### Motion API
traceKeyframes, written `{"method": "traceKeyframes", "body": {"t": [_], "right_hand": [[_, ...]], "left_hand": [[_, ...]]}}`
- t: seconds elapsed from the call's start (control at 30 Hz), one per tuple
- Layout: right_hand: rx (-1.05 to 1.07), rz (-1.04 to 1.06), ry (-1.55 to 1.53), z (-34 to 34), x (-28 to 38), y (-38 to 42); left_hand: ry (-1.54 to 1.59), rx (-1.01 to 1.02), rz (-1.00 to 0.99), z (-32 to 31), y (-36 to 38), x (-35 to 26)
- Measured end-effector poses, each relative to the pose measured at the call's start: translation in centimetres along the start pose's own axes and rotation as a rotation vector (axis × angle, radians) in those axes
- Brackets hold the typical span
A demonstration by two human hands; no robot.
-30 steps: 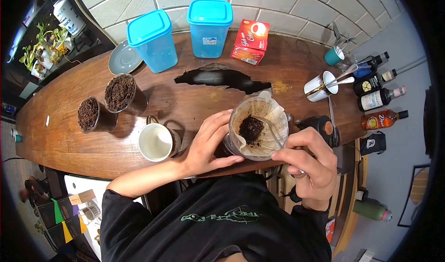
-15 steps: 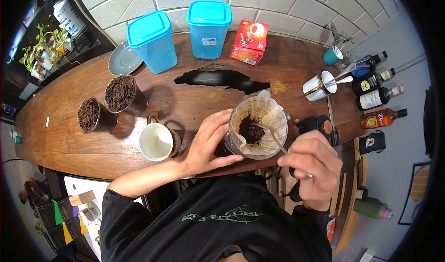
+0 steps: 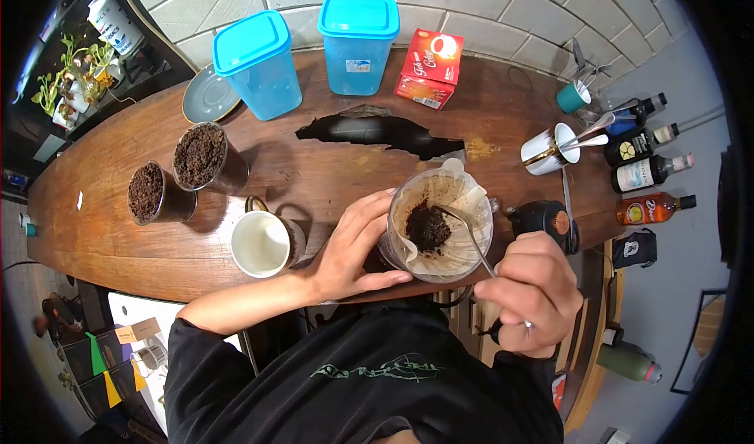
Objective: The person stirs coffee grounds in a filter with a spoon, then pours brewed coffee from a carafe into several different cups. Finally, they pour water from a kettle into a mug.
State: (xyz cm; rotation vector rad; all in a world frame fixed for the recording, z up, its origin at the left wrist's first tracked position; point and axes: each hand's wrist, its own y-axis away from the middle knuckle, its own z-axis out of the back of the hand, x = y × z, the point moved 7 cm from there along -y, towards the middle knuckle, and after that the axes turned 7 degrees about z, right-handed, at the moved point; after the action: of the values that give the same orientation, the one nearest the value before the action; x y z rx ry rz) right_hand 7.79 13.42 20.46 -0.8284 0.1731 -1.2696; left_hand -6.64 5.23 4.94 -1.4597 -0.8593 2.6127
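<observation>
A clear coffee dripper [image 3: 397,238] near the table's front edge holds a pale paper filter [image 3: 468,200] with dark, wet-looking coffee grounds [image 3: 428,228] at its bottom. My left hand [image 3: 353,248] is curved round the dripper's left side, fingers toward the back and thumb in front. Pinched in my right hand [image 3: 534,291] is a thin metal spoon [image 3: 476,246], slanting down into the filter; its tip is at the grounds. What stands beneath the dripper is mostly hidden. Left of my left hand is a white-lined mug [image 3: 261,244].
Two glasses of dark grounds [image 3: 202,157] stand at the left. Behind are blue-lidded containers [image 3: 357,51], a grey saucer [image 3: 210,95] and a red tea box [image 3: 430,67]. A jagged dark hole [image 3: 377,130] breaks the tabletop. To the right are a cutlery mug [image 3: 543,152] and several bottles [image 3: 648,207].
The spoon's tip has shifted slightly within the filter and the grounds look rearranged. My right hand has dropped a little. My left hand keeps its place at the dripper; the view has shifted slightly.
</observation>
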Motion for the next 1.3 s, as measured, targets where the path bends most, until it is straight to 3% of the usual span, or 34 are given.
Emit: {"method": "traceKeyframes", "body": {"t": [0.3, 0.37, 0.5, 0.9, 1.3], "right_hand": [[0.051, 0.200, 0.242, -1.7, 1.4, -0.3], [0.108, 0.129, 0.239, -2.1, 1.0, -0.6], [0.010, 0.184, 0.199, -1.8, 1.3, -0.1], [-0.036, 0.007, 0.167, -1.3, 0.8, -0.2], [-0.119, 0.012, 0.200, -1.8, 0.6, -0.5]], "left_hand": [[0.002, 0.004, -0.035, 0.3, -0.2, -0.2], [0.004, -0.001, -0.030, 0.2, 0.0, -0.2], [0.006, 0.003, -0.018, 0.3, 0.0, 0.0], [0.012, -0.024, -0.004, 0.2, 0.0, -0.1], [0.009, -0.026, -0.025, 0.3, -0.1, -0.4]]}}
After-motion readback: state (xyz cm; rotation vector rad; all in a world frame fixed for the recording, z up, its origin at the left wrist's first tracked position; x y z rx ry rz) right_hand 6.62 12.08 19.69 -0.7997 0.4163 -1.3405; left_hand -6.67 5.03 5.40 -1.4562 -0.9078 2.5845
